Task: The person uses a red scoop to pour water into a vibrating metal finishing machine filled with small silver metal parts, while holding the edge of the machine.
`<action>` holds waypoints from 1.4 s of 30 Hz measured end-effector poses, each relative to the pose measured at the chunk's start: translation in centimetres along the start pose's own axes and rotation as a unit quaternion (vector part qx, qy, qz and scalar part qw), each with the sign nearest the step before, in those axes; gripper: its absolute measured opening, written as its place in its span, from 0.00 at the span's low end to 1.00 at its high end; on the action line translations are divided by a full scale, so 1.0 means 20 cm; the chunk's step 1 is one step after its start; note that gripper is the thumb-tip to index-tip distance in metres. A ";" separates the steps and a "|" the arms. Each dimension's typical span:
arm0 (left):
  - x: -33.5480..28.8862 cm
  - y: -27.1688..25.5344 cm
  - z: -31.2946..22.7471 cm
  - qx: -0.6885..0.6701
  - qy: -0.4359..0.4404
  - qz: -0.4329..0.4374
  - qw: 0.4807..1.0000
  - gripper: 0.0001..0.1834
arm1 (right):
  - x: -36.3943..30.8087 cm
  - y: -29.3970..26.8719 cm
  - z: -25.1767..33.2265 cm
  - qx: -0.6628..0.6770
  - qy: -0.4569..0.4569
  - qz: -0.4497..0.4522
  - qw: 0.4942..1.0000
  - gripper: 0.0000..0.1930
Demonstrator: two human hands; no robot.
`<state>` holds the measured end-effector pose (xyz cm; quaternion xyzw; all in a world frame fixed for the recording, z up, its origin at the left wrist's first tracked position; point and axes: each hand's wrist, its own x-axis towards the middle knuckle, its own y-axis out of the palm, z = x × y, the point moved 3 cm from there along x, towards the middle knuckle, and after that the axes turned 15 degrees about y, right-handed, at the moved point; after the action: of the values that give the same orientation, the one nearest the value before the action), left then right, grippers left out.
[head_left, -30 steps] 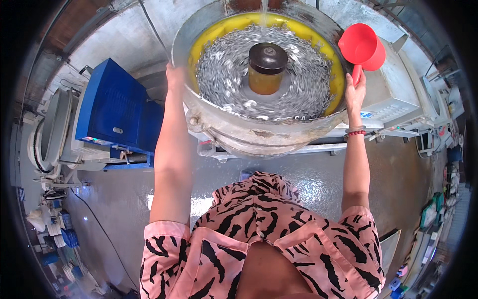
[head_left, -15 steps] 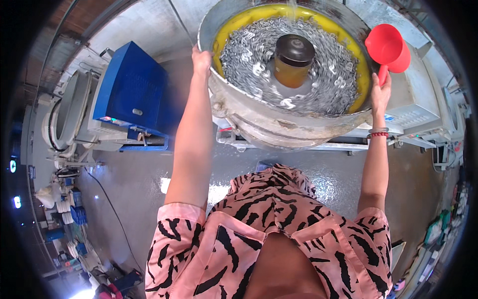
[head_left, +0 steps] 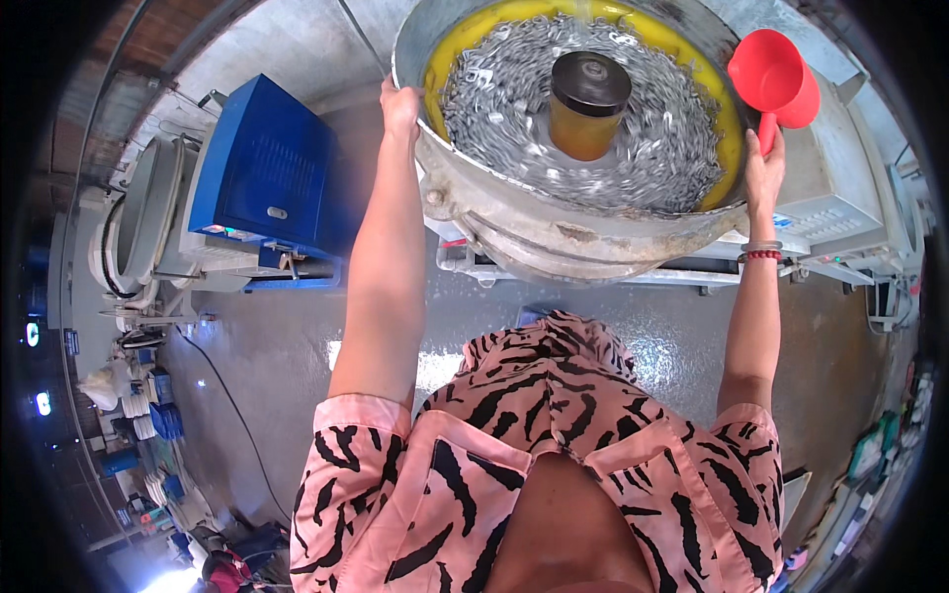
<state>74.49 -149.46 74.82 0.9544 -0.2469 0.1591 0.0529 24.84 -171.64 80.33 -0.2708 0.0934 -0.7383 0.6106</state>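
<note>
In front of me stands a big round metal tub (head_left: 583,237) with a yellow lining (head_left: 438,91). Many small silvery metal parts (head_left: 494,109) fill it, blurred as if swirling. A central post with a black cap (head_left: 591,84) rises from their middle. My left hand (head_left: 400,107) is closed over the tub's left rim. At the right rim, my right hand (head_left: 763,178) grips the handle of a red plastic dipper (head_left: 769,71), whose cup points away from me beyond the rim. A stream of liquid seems to fall at the tub's far side.
To the left is a blue cabinet (head_left: 265,163), with another round tub (head_left: 138,222) beyond it. A pale box-shaped machine (head_left: 835,178) stands right of the tub. The grey floor (head_left: 267,346) looks wet and shiny; a black cable (head_left: 235,410) runs across it on the left.
The tub and the red dipper appear slightly higher in the picture, with a small shift of the whole view. Both hands keep their holds, and the parts in the tub have shifted.
</note>
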 end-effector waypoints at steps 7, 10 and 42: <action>-0.01 0.03 0.01 0.016 0.021 -0.006 1.000 0.31 | 0.02 -0.01 -0.02 -0.007 -0.003 -0.006 1.000 0.29; -0.01 -0.04 0.00 0.044 0.051 -0.022 0.997 0.28 | -0.03 0.02 0.05 0.014 -0.017 0.002 1.000 0.29; -0.12 0.05 -0.27 0.526 0.169 -0.145 0.821 0.33 | -0.05 -0.04 0.08 0.040 0.023 0.018 0.999 0.27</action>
<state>70.40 -148.29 79.14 0.8201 0.0279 0.4142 -0.3937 25.09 -170.14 81.70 -0.2278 0.0825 -0.7365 0.6316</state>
